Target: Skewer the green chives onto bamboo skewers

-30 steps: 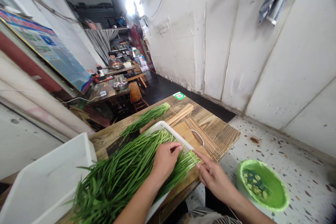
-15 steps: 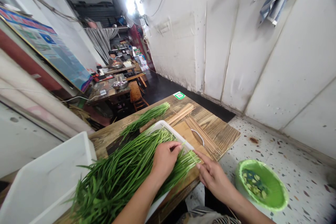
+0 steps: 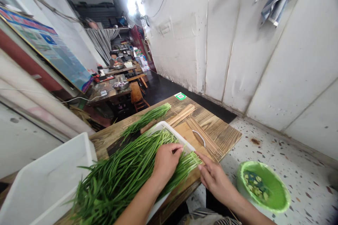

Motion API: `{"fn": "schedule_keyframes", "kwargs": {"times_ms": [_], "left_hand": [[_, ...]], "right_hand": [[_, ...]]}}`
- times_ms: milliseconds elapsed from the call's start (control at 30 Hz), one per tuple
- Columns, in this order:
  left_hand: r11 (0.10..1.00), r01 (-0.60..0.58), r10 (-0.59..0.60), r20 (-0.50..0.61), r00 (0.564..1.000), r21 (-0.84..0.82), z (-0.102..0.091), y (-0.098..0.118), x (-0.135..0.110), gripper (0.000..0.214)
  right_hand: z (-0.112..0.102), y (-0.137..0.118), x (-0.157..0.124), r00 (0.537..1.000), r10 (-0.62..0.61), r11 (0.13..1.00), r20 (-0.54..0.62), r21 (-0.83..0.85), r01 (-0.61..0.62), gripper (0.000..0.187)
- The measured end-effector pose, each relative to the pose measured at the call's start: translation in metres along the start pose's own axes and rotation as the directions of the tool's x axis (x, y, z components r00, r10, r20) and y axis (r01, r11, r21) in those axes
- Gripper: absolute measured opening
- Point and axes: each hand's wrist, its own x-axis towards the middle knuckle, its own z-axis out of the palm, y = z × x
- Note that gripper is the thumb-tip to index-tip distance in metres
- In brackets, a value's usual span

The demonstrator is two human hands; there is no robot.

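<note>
A big heap of green garlic chives (image 3: 118, 168) lies across a white tray (image 3: 182, 136), pale cut ends to the right. My left hand (image 3: 167, 160) rests over the stalks, thumb and forefinger pinched together on a chive stalk whose pale tip shows by the fingertips. My right hand (image 3: 215, 175) is closed beside the cut ends, its forefinger reaching along them. A thin bamboo skewer (image 3: 232, 213) seems to run out below the right wrist; its front end is hidden by the fingers.
Bamboo skewers (image 3: 206, 137) lie on the wooden table (image 3: 224, 130) and over a cutting board (image 3: 185, 132). Behind the tray are a smaller chive bunch (image 3: 148, 119) and a knife handle (image 3: 148, 126). A white bin (image 3: 52, 179) stands left, a green basin (image 3: 276, 186) on the floor.
Almost nothing differs. Both hands keep their places at the chives, with only a very slight shift of the fingers.
</note>
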Motion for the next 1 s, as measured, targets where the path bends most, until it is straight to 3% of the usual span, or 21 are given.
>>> {"fn": "schedule_keyframes", "kwargs": {"times_ms": [133, 300, 367, 467, 600, 833, 1000], "left_hand": [[1.000, -0.006, 0.006, 0.045, 0.999, 0.001, 0.001, 0.002, -0.003, 0.020], [0.990, -0.136, 0.138, 0.275, 0.951, -0.025, -0.010, 0.005, -0.003, 0.025], [0.988, -0.145, 0.128, 0.239, 0.963, 0.053, -0.016, 0.004, 0.001, 0.026], [0.952, -0.128, 0.107, 0.092, 0.990, 0.276, -0.021, 0.000, 0.006, 0.022], [0.868, -0.169, 0.122, 0.129, 0.984, 0.466, -0.018, -0.006, 0.008, 0.015], [0.813, -0.209, 0.122, 0.193, 0.974, 0.543, -0.013, -0.010, 0.005, 0.010], [0.850, -0.078, 0.025, 0.107, 0.994, 0.521, -0.015, -0.013, 0.007, 0.036]], "right_hand": [[0.001, 0.002, 0.000, 1.000, 0.014, 0.999, 0.008, 0.046, -0.014, 0.054], [0.001, 0.005, 0.003, 1.000, -0.007, 1.000, -0.002, 0.021, 0.007, 0.055], [0.000, 0.006, 0.003, 1.000, -0.023, 1.000, -0.011, -0.002, 0.023, 0.056], [0.000, 0.007, 0.002, 1.000, -0.011, 1.000, -0.015, 0.001, 0.011, 0.055], [0.000, 0.009, 0.000, 1.000, 0.007, 1.000, -0.017, 0.027, -0.007, 0.054], [0.000, 0.013, 0.001, 1.000, 0.006, 1.000, -0.015, 0.021, -0.006, 0.052], [-0.001, 0.013, -0.001, 1.000, -0.004, 1.000, -0.014, 0.019, 0.004, 0.053]]}}
